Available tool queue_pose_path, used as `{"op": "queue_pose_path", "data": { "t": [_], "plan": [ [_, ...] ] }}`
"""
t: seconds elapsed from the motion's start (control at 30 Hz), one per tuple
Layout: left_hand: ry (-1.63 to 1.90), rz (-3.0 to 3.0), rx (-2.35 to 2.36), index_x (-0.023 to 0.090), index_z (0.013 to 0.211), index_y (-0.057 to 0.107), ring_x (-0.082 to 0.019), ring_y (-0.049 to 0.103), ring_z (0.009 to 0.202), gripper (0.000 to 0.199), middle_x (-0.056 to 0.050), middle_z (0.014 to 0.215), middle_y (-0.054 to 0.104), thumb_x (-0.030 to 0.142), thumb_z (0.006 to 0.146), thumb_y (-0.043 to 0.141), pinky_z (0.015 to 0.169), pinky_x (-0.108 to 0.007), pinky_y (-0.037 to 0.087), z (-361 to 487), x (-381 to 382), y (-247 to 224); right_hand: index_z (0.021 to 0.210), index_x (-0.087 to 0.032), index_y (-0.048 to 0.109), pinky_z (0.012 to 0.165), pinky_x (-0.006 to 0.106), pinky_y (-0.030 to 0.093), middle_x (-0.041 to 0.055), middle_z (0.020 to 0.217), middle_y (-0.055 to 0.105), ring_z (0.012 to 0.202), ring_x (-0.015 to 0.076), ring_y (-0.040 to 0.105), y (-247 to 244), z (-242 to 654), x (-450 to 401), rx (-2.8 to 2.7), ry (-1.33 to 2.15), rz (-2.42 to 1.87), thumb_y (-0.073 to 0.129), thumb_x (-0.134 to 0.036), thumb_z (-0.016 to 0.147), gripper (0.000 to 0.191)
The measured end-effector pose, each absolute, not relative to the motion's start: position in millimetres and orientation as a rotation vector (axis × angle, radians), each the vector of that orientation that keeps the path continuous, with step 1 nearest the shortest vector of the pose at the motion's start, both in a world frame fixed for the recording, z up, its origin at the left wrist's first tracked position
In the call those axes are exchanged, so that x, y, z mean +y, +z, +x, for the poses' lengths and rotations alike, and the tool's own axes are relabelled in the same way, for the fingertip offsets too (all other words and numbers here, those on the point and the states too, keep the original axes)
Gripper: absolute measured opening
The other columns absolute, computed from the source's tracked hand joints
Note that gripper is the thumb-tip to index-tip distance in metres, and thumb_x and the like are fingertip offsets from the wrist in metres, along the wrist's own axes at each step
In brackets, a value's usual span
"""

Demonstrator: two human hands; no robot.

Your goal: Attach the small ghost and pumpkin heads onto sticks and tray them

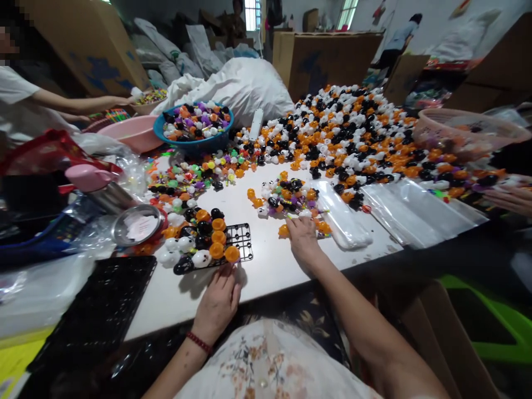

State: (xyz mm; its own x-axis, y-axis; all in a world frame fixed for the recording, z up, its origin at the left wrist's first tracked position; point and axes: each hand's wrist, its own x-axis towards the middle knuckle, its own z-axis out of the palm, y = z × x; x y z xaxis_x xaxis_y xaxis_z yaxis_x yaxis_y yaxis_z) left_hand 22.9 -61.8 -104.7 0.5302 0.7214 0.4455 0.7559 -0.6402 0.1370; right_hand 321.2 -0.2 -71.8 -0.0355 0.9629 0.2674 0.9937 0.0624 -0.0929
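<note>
At the front edge of a black grid rack [241,242], my left hand [218,302] has its fingers closed just below an orange figure [231,254]. Black, white and orange figures fill the rack's left part, while its right columns are bare. My right hand [305,241] reaches into a small heap of mixed toy figures [286,194], fingers bent down among them. What those fingertips grip is hidden. Close to that hand lie an orange figure [284,231] and a stack of clear plastic bags [343,219].
A large pile of figures [332,127] covers the table's back. More clear bags [419,213] lie right. A blue basin [195,141], pink thermos [89,177], steel bowl [137,224] and black trays [103,293] stand left. Co-workers' hands [513,194] show at both sides.
</note>
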Motion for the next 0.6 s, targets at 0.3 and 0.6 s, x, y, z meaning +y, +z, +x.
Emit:
{"op": "queue_pose_path", "data": {
  "t": [0.3, 0.6],
  "plan": [
    [-1.208, -2.673, -1.138, 0.018, 0.127, 0.059, -0.024, 0.061, 0.115, 0.044, -0.011, 0.119, 0.068, 0.002, 0.085, 0.060, 0.099, -0.044, 0.054, 13, -81, -54, 0.126, -0.018, 0.059, 0.081, 0.031, 0.048, 0.0085, 0.104, 0.064, 0.090, 0.0199, 0.060, -39, 270, 12, -2.025, 0.339, -1.402, 0.060, -0.021, 0.092, 0.034],
    [-1.036, -2.657, -1.151, 0.020, 0.142, 0.046, -0.027, 0.052, 0.127, 0.059, -0.012, 0.134, 0.060, 0.013, 0.087, 0.064, 0.109, -0.050, 0.045, 11, -37, 14, 0.097, -0.017, 0.072, 0.078, 0.024, 0.043, 0.0048, 0.093, 0.061, 0.082, 0.0131, 0.058, -11, 233, 28, -2.177, 0.619, -1.224, 0.060, -0.008, 0.088, 0.017]
  ]
}}
